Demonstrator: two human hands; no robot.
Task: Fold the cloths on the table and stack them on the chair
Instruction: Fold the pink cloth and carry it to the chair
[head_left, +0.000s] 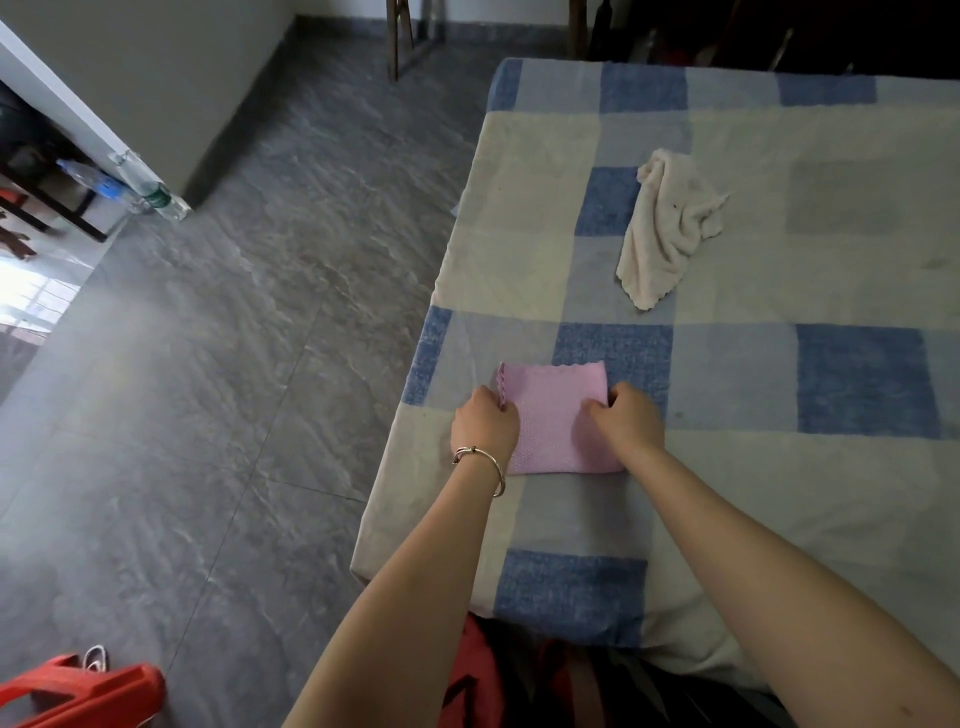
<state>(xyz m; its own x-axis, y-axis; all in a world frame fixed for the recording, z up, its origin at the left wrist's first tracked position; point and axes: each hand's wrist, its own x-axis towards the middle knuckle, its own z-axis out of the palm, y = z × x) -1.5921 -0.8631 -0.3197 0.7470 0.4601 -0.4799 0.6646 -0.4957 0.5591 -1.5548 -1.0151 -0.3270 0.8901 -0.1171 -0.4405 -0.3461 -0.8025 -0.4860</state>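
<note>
Hands (558, 421) pinching folded pink waffle cloth (556, 415), crumpled cream towel (665, 223) beyond

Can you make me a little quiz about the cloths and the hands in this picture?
1. True or false: the flat pink square cloth lies nearer the person than the crumpled white towel cloth.
2. Which hand wears the thin silver bracelet? A) left hand B) right hand C) both
3. Fill in: both cloths lie on a table covered by a blue and cream ______ tablecloth.

Key:
1. True. The pink cloth lies under both hands; the white one sits farther back.
2. A.
3. Checked.
</note>
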